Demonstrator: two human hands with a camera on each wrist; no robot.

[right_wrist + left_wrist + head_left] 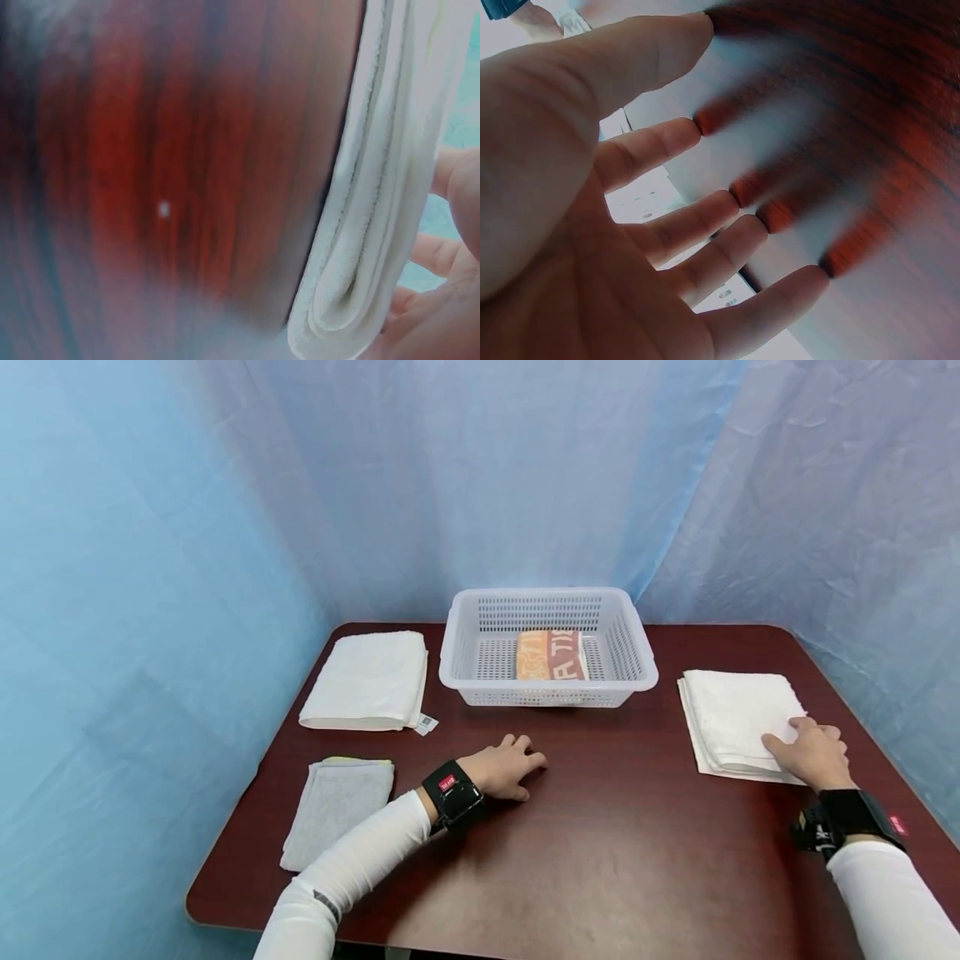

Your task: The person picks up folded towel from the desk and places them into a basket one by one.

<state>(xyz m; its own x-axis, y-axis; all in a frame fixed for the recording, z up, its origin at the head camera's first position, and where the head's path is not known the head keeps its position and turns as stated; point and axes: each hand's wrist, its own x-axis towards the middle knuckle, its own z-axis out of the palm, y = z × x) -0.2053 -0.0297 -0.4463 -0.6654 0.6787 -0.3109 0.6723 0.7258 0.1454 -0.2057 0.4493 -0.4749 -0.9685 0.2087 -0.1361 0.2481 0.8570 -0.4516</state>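
Observation:
My left hand (504,767) has its fingertips on the bare tabletop, in front of the white plastic basket (457,672). In the left wrist view its fingers (697,214) are spread over the dark wood and hold nothing. At the right of the table, my right hand (816,753) touches the near right corner of a folded white towel (738,714). The right wrist view shows that towel's layered folded edge (360,225), with the fingers (439,253) on its upper face.
An orange and maroon folded towel (552,656) lies inside the basket. On the left are a larger folded white towel (367,677) with a tag (426,724) and a grey folded cloth (341,806) beside my left forearm. Blue sheeting (540,477) hangs behind the reddish-brown table (600,860).

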